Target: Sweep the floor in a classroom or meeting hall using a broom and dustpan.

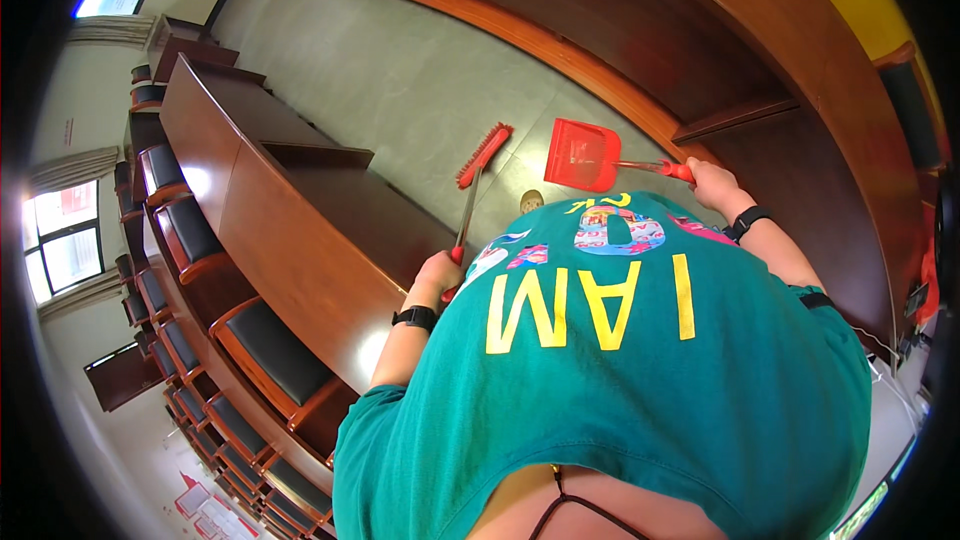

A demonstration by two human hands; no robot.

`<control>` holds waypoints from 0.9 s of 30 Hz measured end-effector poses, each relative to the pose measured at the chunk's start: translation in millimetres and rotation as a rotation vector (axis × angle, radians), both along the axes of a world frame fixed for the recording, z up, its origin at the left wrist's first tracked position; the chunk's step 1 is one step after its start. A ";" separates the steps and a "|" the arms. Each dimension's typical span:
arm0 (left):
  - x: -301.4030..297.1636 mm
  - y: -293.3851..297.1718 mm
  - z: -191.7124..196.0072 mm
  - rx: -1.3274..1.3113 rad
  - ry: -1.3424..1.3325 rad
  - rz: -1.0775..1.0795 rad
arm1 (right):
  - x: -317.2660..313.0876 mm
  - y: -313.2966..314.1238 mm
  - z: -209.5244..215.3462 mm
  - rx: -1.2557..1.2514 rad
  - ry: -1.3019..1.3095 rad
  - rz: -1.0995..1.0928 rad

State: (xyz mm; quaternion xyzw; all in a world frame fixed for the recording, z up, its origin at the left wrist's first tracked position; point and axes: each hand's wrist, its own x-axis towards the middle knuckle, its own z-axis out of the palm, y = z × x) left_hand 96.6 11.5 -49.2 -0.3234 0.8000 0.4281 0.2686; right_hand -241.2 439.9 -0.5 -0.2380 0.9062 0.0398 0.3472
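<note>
My left hand (436, 273) is closed around the red-ended handle of a broom. The broom (486, 154) has a red head with short red bristles, out ahead of me by the grey floor. My right hand (713, 186) grips the red end of a dustpan's metal handle. The dustpan (583, 155) is red, its pan to the right of the broom head with a gap between them. Whether anything lies in the pan I cannot make out. The tip of a shoe (532, 202) shows just past my green shirt.
A long curved wooden desk (290, 240) runs along my left, with rows of black-padded wooden chairs (270, 350) beyond it. Another dark wooden desk (700, 50) curves along the right, with an orange-brown base edge (520, 35). Grey floor (390, 70) stretches between them.
</note>
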 end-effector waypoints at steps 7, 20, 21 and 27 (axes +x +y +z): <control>40.0 -21.4 -69.7 0.087 -0.082 0.162 | -0.6 6.1 -7.9 -0.065 0.038 -0.095; 14.1 3.2 13.0 0.213 0.097 0.329 | 10.3 61.8 -26.9 -0.132 -0.002 -0.313; 9.1 6.5 30.3 0.314 0.111 0.454 | 11.2 61.5 -25.7 -0.122 -0.007 -0.308; -13.9 -4.6 9.0 0.219 -0.292 0.373 | 5.2 66.2 -17.1 -0.069 -0.024 -0.327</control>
